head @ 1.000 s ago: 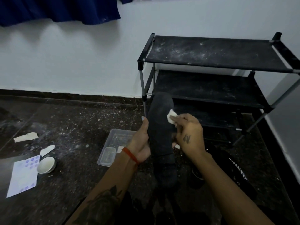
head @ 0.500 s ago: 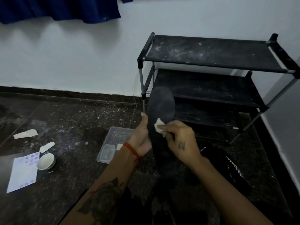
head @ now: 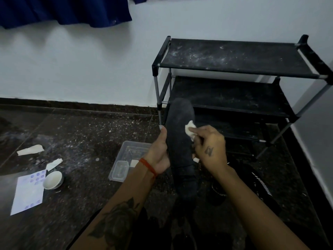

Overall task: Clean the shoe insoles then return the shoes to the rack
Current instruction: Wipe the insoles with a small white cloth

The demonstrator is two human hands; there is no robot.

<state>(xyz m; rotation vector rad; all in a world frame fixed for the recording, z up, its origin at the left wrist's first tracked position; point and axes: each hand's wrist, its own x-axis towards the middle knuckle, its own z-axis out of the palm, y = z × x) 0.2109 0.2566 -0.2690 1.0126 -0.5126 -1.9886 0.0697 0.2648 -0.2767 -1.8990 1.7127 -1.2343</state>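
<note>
My left hand (head: 160, 152) grips a long black insole (head: 180, 127) by its left edge and holds it upright in front of me, toe end up. My right hand (head: 209, 147) pinches a small white wipe (head: 190, 129) against the insole's right side, near the upper middle. A black shoe (head: 259, 184) with white stripes lies on the floor under my right forearm. The black three-shelf shoe rack (head: 232, 56) stands behind the insole against the white wall, its shelves dusty and bare.
A clear plastic tray (head: 129, 150) with a small lid sits on the dark speckled floor left of my hands. Farther left are a white bowl (head: 52, 179), a printed sheet (head: 28, 192) and two paper scraps (head: 30, 150). A blue curtain (head: 64, 11) hangs top left.
My right hand moved the wipe left across the insole, then back right and slightly up. The insole rose a little from a second ago.
</note>
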